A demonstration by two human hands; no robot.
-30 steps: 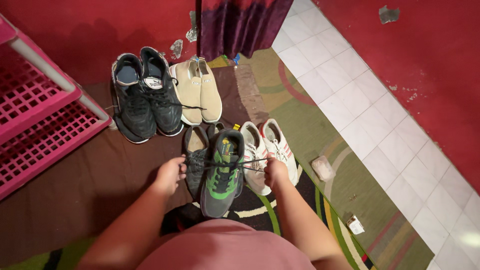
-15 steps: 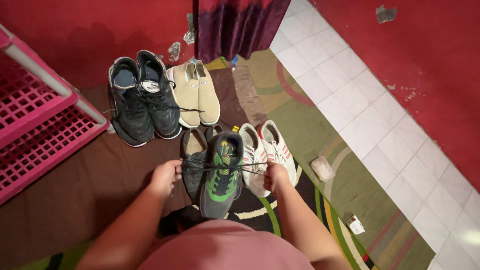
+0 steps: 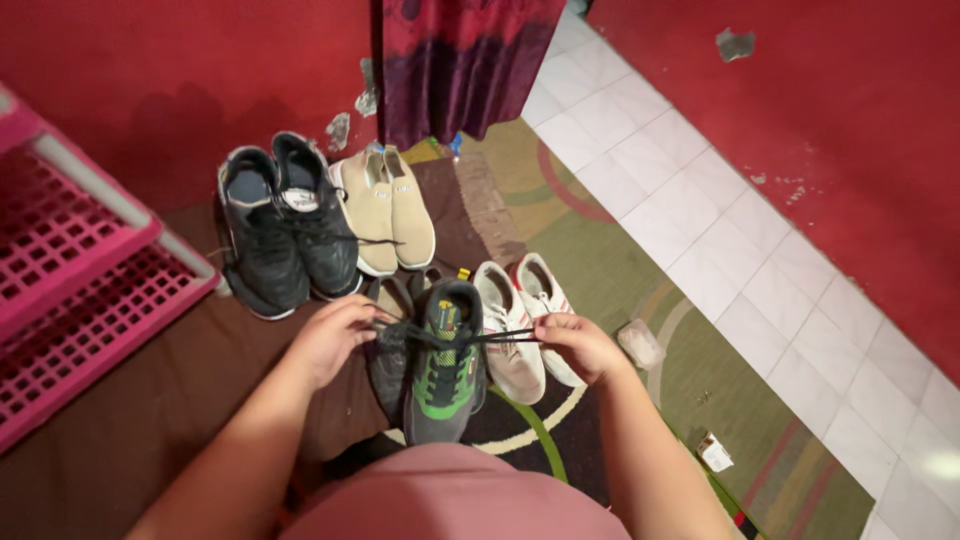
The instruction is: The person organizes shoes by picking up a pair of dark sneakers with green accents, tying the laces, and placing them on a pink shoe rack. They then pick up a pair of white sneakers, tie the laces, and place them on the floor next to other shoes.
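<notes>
a pink rack (image 3: 80, 280) stands at the far left, with black sneakers (image 3: 285, 225) and tan slip-ons (image 3: 385, 210) beside it on the brown mat (image 3: 150, 400). the left hand (image 3: 330, 338) pinches one end of a black lace (image 3: 470, 337), fingers closed on it. the lace runs taut across the grey and green shoe (image 3: 445, 365) on the floor between both hands. the right hand (image 3: 580, 345) grips the other end, over the white sneakers (image 3: 520, 325).
</notes>
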